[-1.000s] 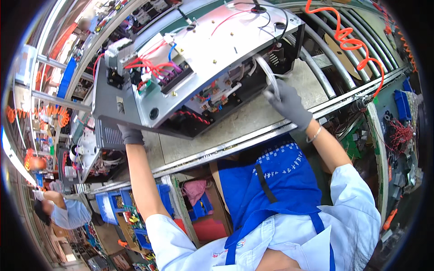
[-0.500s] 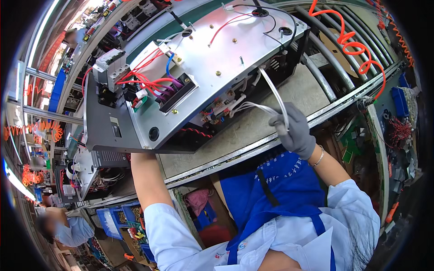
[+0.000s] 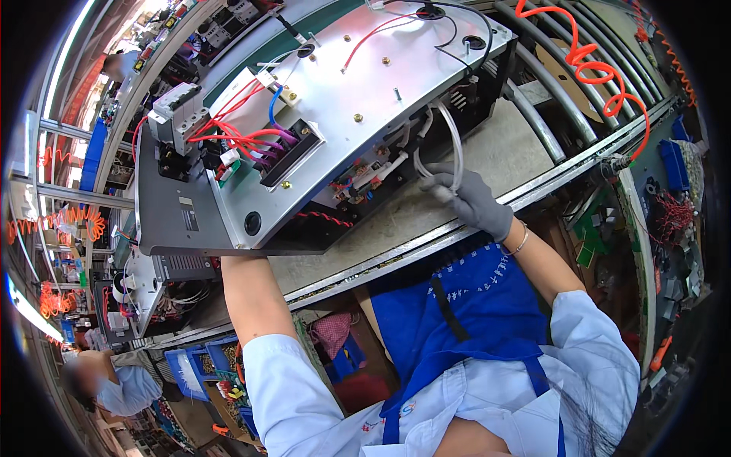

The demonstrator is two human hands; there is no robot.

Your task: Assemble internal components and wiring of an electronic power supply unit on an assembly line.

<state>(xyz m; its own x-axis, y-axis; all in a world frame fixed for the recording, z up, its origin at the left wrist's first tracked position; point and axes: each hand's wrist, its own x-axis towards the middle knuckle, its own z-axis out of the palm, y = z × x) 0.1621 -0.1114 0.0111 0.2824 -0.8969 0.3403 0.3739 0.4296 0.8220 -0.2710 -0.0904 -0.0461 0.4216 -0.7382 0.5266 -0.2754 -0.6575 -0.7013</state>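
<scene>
A metal chassis (image 3: 343, 99) with a silver panel and a black front plate (image 3: 179, 213) stands tilted on the bench before me. Red, purple and blue wires (image 3: 247, 137) run into a black connector block (image 3: 289, 156) on the panel. Below its near edge, circuit parts (image 3: 362, 179) show in the open side. My right hand (image 3: 472, 199), in a grey glove, has its fingers closed round white cables (image 3: 455, 145) that loop out of that side. My left forearm (image 3: 255, 297) reaches under the front plate, which hides the hand.
Metal rollers (image 3: 544, 114) lie at the right, with a coiled orange air hose (image 3: 601, 76) above them. A second chassis (image 3: 145, 286) stands at the left. Blue bins (image 3: 186, 373) of small parts sit lower left, near another person (image 3: 126, 388).
My right hand has moved left and toward the chassis, bringing the white cables closer to its open side. The chassis has shifted slightly left. My left hand stays hidden.
</scene>
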